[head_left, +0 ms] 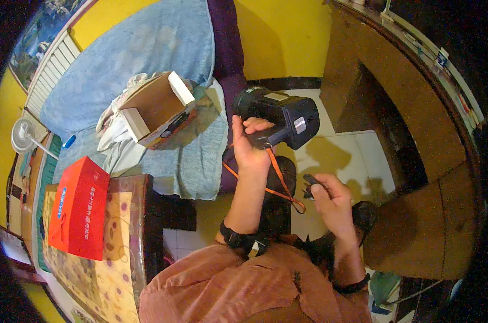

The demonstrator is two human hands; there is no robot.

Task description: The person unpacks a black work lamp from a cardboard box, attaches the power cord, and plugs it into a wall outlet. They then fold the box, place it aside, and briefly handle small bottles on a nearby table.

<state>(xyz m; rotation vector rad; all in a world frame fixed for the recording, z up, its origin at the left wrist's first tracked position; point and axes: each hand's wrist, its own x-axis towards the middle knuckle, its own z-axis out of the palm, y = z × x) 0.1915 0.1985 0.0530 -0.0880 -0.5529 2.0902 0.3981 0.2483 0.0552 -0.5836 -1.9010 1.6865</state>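
Note:
My left hand (252,142) is closed round the handle of a bulky black handheld device (300,116). The device has a rounded end at its left, a boxy end at its right and a pale label on its side. An orange wrist strap (276,168) hangs from it in a loop beside my left forearm. Lower and to the right, my right hand (332,199) pinches a small black part (309,185) between thumb and fingers. That part's exact kind cannot be made out. A gap separates it from the device.
An opened cardboard box (158,110) rests on crumpled cloth on the blue-covered bed (163,40). At left, a red bag (82,210) stands on a table with a patterned cover (119,242). A brown wooden desk (416,231) bounds the right side. A white fan (26,134) is far left.

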